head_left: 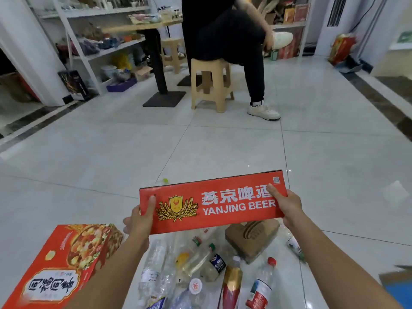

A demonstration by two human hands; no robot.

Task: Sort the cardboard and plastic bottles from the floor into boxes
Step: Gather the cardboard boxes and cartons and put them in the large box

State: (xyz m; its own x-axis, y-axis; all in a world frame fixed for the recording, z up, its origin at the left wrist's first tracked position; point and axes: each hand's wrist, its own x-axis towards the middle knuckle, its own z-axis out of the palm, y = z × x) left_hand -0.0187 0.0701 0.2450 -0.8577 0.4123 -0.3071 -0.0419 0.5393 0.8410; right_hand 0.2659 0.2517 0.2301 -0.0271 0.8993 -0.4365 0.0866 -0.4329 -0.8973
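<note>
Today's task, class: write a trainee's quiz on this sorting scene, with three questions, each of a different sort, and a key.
1. True or false: the left hand and the right hand each have a grip on one end of the red Yanjing Beer cardboard, keeping it off the floor.
2. What lies on the floor below the held cardboard? A. plastic bottles B. newspapers C. glass jars
3. Fill in: the brown cardboard piece lies nearer the ___ hand.

Key: 1 true; 2 A; 3 right.
</note>
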